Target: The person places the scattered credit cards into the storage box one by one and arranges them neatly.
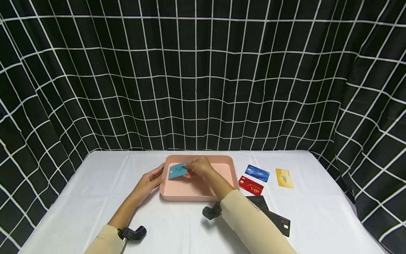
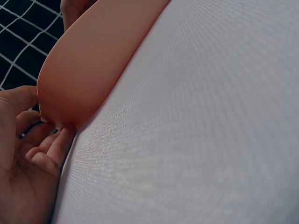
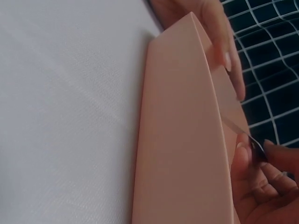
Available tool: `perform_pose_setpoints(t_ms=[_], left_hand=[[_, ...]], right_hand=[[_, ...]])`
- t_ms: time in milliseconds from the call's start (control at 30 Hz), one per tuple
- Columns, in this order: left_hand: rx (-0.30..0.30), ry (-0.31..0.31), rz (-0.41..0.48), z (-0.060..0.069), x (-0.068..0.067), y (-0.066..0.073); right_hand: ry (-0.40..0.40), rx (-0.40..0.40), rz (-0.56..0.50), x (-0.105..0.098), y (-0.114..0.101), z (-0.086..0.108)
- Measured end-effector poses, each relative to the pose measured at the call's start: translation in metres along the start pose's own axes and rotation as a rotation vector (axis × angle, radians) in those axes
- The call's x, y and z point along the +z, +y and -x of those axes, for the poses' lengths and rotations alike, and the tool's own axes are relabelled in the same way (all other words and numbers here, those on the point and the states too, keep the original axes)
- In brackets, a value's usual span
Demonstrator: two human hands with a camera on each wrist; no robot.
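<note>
A teal card (image 1: 177, 170) with a chip is pinched at its right end by my right hand (image 1: 198, 166), above the left part of the pink tray (image 1: 200, 198). In the right wrist view the card (image 3: 254, 147) is edge-on between thumb and fingers. My left hand (image 1: 151, 179) holds the tray's left side. The left wrist view shows the left hand's (image 2: 28, 158) fingers bent against the tray's outer wall (image 2: 84, 70), some low near the table and one up by the rim. Part of the tray's inside is hidden by my right hand and forearm.
Right of the tray lie a blue card (image 1: 257, 173), a red card (image 1: 251, 185) and a yellow card (image 1: 284, 178). Black cards (image 1: 280, 223) lie nearer, partly behind my right sleeve. A white cloth (image 1: 177, 225) covers the table; a dark gridded curtain (image 1: 203, 88) surrounds it.
</note>
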State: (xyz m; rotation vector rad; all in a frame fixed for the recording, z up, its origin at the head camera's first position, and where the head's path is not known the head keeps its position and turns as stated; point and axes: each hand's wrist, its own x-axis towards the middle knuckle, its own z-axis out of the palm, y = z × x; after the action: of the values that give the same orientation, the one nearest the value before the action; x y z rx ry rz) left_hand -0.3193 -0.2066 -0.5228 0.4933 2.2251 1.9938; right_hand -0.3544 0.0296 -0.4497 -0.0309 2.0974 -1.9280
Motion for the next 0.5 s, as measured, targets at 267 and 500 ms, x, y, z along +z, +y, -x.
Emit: perform_pose_setpoints(t_ms=[267,500], left_hand=[[-0.01,0.016,-0.007,0.0033,0.0015,0.0006],[-0.017,0.014,-0.017,0.0033,0.0011,0.0032]], right_hand=[[0.008,0.02,-0.003,0.002,0.0035,-0.0017],[-0.012,0.023,-0.028,0.0017,0.0045,-0.0036]])
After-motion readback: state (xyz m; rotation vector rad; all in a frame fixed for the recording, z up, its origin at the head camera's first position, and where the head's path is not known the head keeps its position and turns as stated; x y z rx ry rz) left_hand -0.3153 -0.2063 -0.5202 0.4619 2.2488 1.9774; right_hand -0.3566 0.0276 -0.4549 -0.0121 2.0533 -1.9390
